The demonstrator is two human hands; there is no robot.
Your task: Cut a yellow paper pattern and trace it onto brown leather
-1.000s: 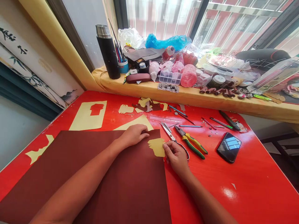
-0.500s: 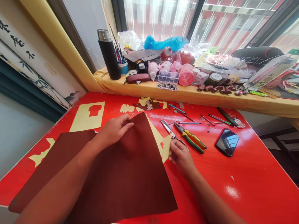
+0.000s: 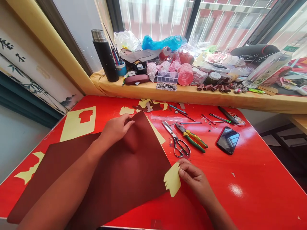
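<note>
My left hand (image 3: 118, 127) pinches the upper corner of a large dark brown sheet (image 3: 134, 179), which is lifted and slopes down toward me. Between the thumb and fingers of my right hand (image 3: 193, 177) is a small pale yellow cutout (image 3: 173, 179) with a notched, finger-like edge. The cutout hangs over the brown sheet's right edge. Part of a yellow sheet (image 3: 155, 131) shows from under the brown one. Scissors (image 3: 176, 140) and green-and-yellow pliers (image 3: 192, 137) lie beyond my right hand.
A yellow sheet with a cut-out hole (image 3: 67, 124) and a yellow scrap (image 3: 30, 169) lie left. Paper scraps (image 3: 146, 105), pencils (image 3: 190, 123) and a phone (image 3: 227, 140) are on the red table (image 3: 254, 191). A black flask (image 3: 105, 57) stands on the crowded sill.
My right hand has drawn the yellow cutout toward me, away from the scissors, and over the brown sheet's edge. The left hand still grips the corner; the view has shifted slightly.
</note>
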